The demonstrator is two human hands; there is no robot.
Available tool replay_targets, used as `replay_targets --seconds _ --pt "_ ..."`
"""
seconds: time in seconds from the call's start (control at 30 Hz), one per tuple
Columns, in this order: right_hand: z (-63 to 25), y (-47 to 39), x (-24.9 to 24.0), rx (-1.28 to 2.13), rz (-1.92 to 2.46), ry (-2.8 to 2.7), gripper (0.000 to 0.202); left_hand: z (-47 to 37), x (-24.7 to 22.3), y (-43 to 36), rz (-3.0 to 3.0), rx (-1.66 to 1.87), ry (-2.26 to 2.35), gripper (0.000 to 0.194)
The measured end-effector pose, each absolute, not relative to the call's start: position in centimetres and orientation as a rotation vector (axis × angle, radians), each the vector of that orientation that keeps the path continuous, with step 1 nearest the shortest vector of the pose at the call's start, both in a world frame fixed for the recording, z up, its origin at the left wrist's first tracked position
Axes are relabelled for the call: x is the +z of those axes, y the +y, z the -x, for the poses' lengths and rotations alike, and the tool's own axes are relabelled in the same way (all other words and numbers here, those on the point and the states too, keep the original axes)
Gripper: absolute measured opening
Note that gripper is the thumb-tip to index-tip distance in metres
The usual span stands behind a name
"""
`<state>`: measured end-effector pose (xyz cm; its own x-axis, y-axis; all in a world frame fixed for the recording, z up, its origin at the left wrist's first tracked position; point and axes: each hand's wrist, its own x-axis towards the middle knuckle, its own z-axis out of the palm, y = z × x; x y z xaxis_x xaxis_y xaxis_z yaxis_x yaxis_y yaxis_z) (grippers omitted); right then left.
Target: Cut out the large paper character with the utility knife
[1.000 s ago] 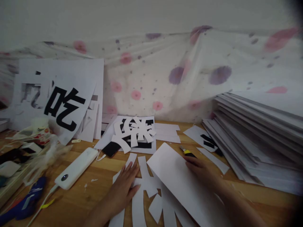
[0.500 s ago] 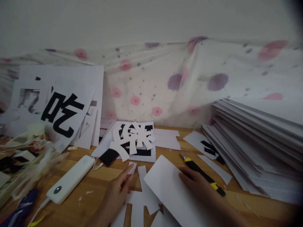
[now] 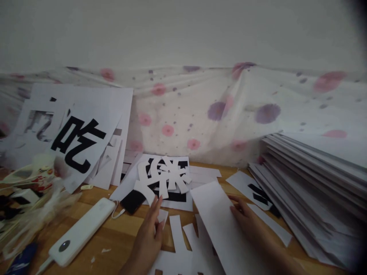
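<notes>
My right hand has its fingers closed on the edge of a white board, which is raised at a slant over the table. My left hand is spread, its fingertips near the lower edge of a pile of white cut-out strokes. That pile rests on a sheet printed in black. Beneath and between the hands lies a white board with cut-out gaps. A small white piece shows beside my left thumb. The yellow and black cutter is not visible now.
Black phone and white power bank lie at left, near plastic bags. Boards, one with a black character, lean at back left. A tall stack of white boards stands at right.
The view has tilted upward. My right hand has drawn the white board rightward, uncovering more of the cut-out board and covering the cutter. My left hand has moved toward the pile, fingers spreading.
</notes>
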<state>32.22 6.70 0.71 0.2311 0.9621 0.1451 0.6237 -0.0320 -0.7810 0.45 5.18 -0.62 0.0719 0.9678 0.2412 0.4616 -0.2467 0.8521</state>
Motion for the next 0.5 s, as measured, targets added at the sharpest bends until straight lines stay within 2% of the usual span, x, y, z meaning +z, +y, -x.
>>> replay_targets --seconds 0.2,0.5 --pt "-35.4 10.4 2.3 0.343 1.846 -1.533 0.038 0.7 -1.8 5.8 -2.100 1.214 1.560 0.056" --pt "-39.2 16.9 6.6 -0.221 2.033 -1.722 0.038 1.1 -1.8 6.4 -2.261 1.309 1.651 0.051"
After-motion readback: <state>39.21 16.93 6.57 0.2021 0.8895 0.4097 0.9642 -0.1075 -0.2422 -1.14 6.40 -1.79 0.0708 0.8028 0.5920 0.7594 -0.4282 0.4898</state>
